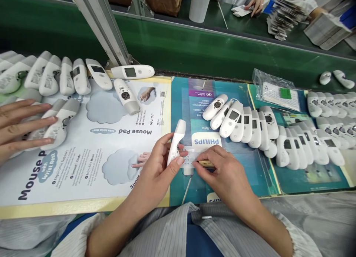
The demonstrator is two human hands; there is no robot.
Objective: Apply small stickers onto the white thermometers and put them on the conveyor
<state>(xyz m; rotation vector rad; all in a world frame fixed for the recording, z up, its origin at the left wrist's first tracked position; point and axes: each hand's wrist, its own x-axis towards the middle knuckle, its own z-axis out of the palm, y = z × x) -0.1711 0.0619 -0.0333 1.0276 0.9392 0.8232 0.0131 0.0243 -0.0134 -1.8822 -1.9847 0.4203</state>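
Observation:
My left hand (157, 166) is closed around a white handheld device (177, 140) with a light grey tip, held upright on its edge. In my right hand (222, 168) is a thin tan stick-like tool (206, 163), pinched between thumb and fingers. Its tip points at a clear sheet with small round dots (189, 159), which lies between my two hands. Just below the sheet is a small white piece (188, 171). Right of my hands, a row of white devices with small screens (235, 120) lies on the teal printed mat (178, 101).
Another person's hand (25, 127) touches devices at the left. More devices (50, 75) line the back left, and others (330, 123) the far right. A metal post (102, 27) rises behind. A plastic bag (274, 88) lies back right. People work across the green belt (222, 49).

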